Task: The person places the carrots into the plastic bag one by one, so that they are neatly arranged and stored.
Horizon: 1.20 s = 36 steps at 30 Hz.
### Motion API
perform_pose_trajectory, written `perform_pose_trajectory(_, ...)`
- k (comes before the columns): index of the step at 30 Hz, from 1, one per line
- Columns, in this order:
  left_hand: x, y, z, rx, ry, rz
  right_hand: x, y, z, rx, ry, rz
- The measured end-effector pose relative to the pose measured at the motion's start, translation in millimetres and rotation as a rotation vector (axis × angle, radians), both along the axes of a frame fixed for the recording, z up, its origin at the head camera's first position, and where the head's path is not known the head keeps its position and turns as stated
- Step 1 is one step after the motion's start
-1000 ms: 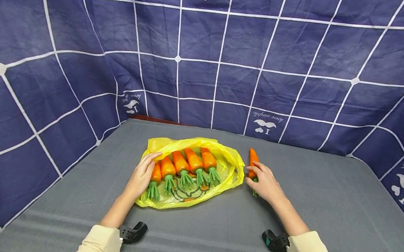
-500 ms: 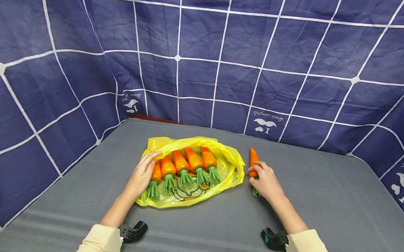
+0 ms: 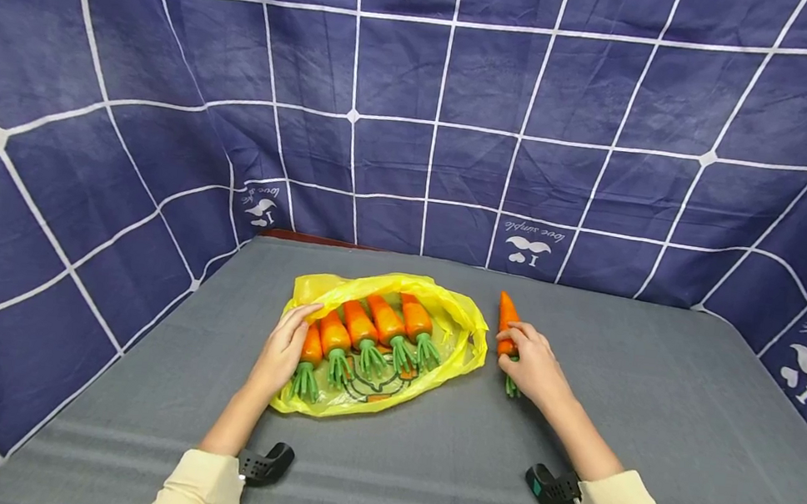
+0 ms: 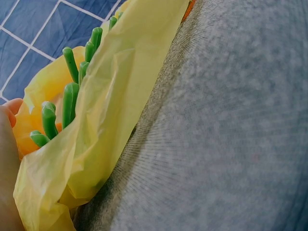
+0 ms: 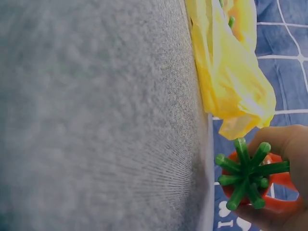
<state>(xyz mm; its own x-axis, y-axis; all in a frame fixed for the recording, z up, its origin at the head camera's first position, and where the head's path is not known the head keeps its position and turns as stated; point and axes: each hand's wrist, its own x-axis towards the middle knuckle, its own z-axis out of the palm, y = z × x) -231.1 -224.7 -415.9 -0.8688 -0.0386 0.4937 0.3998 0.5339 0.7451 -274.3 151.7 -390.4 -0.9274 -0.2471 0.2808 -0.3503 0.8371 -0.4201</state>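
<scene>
A yellow plastic bag lies on the table with its mouth spread. Inside it several toy carrots sit side by side, green stems toward me. My left hand rests on the bag's left rim, its fingers loosely bent over the edge; part of the leftmost carrot is behind it. To the right of the bag, my right hand holds another carrot between thumb and fingers. In the right wrist view that carrot's green stems point at the camera. The left wrist view shows stems above the bag's side.
Grey cloth covers the table. A blue curtain with white grid lines hangs behind it and along both sides. Black wrist bands are worn on both arms.
My right fingers have closed round the separate carrot, and its tip has shifted slightly away from me. The left hand and the bag stay in place.
</scene>
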Motion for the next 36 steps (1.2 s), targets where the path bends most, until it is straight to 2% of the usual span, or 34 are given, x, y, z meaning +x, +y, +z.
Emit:
perform_pose_trajectory(7,19.8,12.9,24.5,-0.022,0.02,0.002,9.8,-2,5.3,-0.037,0.029,0.011)
perform_pose_trajectory(9,21.3,13.7,26.1,-0.016,0.021,-0.002,13.0,-3,7.5,-0.047,0.037,0.013)
perform_pose_trajectory(27,21.8,13.3,27.7,0.005,0.011,-0.009,42.9,-17,31.7,-0.078,0.111,0.056)
perform_pose_trajectory(36,21.6,12.8,28.3,0.004,-0.005,-0.011,64.5,-29,33.4,-0.049,0.13,0.119)
